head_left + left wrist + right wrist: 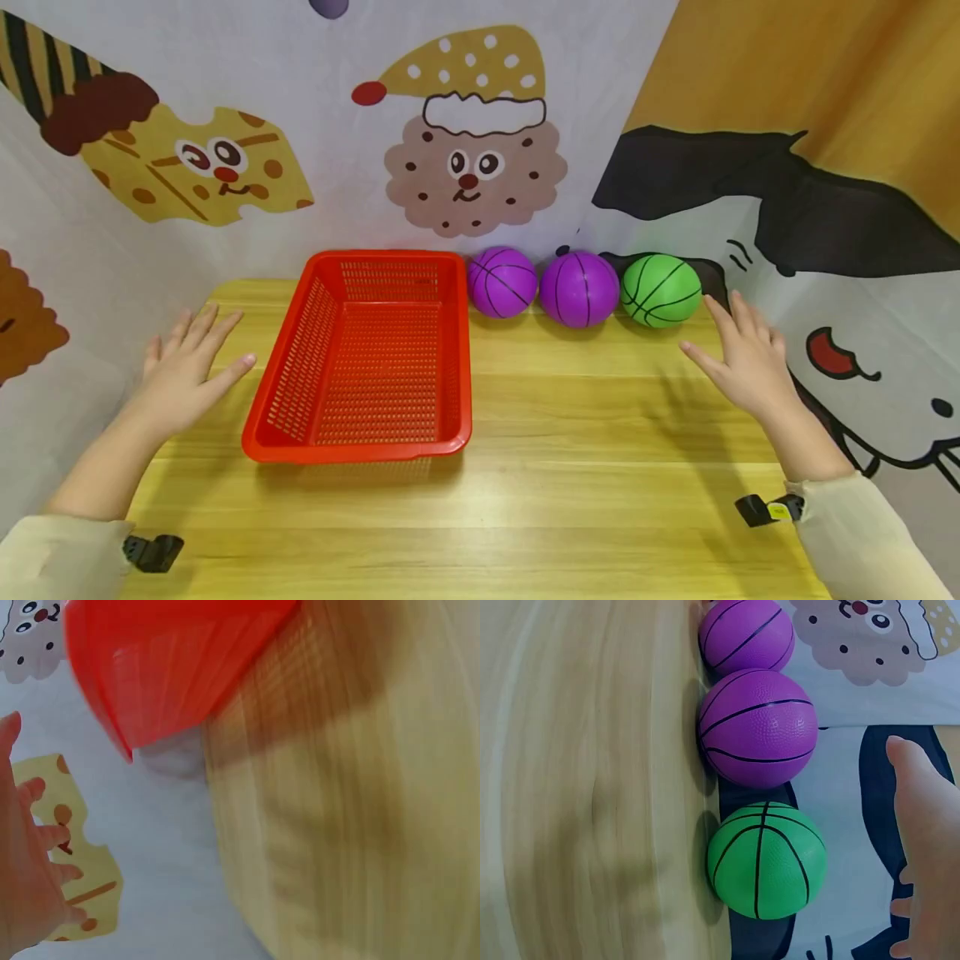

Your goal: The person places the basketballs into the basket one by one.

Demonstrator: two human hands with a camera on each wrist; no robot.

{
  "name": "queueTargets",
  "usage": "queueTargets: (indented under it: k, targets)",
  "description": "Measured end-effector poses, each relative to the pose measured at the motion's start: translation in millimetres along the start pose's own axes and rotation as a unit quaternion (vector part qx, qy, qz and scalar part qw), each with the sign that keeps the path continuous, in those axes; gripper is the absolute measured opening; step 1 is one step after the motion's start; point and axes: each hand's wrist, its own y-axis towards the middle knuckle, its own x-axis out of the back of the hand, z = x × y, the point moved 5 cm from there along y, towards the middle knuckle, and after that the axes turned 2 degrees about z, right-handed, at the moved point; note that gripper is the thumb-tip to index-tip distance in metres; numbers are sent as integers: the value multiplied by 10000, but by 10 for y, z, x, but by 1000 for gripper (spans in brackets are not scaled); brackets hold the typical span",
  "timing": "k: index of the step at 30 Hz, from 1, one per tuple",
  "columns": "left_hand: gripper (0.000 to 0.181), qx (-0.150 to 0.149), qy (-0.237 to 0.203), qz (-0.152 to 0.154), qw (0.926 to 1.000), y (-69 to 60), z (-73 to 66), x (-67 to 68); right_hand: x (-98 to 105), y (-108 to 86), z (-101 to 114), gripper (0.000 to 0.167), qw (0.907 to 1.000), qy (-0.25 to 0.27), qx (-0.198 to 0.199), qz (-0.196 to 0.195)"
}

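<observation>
A: What's the biggest thing you see?

B: A big white cloth (600, 67) with funny faces on it. It hangs at the back and the sides.

A: What's next?

B: A yellow wood surface (540, 467). A red basket (360, 452) sits on it, toward the left. It has lots of little holes.

A: And the hands?

B: The left hand (180, 375) is up beside the basket, on its left. The right hand (750, 358) is up over on the right. Both have their fingers spread out, and both are let go, gripping nothing.

A: Where are the balls?

B: In a row at the back, right of the basket. One purple ball (502, 282) is just beside the basket. A second purple ball (580, 289) is in the middle. The green ball (662, 290) is at the end, nearest the right hand. They all have black lines.

A: Do the purple ones touch?

B: Maybe. One hides part of the other in the right wrist view, so I can't tell.

A: What's smallest?

B: A little black gadget (153, 553) at the left wrist, and another black gadget (768, 509) at the right one.
</observation>
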Motion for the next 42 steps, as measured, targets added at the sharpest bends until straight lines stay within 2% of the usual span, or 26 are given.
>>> queueTargets:
  k: [4, 8, 12, 17, 19, 21, 23, 29, 30, 31, 33, 35, 42]
  targets:
    - [66, -203, -708, -172, 9971, 13, -40, -137, -41, 111, 1, 79, 9994, 274, -53, -224]
    - [63, -176, -1404, -177, 9898, 11, -57, -269, -75, 225, -2, 78, 9980, 476, -62, -402]
    - [61, 124, -2145, 57, 9766, -16, -61, -378, -115, 323, -9, 77, 9967, 648, -75, -481]
    - [62, 225, -2834, 91, 9587, -4, -55, -513, -172, 414, -47, 76, 9945, 880, -150, -539]
    - [61, 206, -3168, 63, 9482, 7, -38, -575, -210, 447, -66, 76, 9936, 980, -225, -510]
    - [61, 249, -3596, 83, 9327, 9, -15, -641, -249, 479, -86, 76, 9925, 1083, -311, -482]
    - [59, 292, -4055, 82, 9136, 8, 12, -694, -281, 513, -108, 77, 9913, 1158, -396, -481]
    - [58, 289, -5548, 57, 8315, -17, 32, -801, -359, 645, -184, 80, 9875, 1376, -581, -504]
    - [57, 293, -5716, 39, 8200, -25, 31, -816, -375, 670, -199, 81, 9868, 1420, -609, -490]
    - [57, 318, -5819, 14, 8127, -35, 33, -831, -389, 692, -215, 82, 9861, 1460, -637, -475]
    - [56, 337, -5963, -14, 8020, -49, 33, -859, -426, 735, -249, 84, 9852, 1512, -669, -445]
    - [55, 337, -6056, -19, 7951, -59, 33, -880, -469, 769, -285, 87, 9845, 1547, -726, -393]
    - [55, 352, -6157, -36, 7872, -52, 43, -910, -566, 865, -397, 93, 9828, 1548, -979, -225]
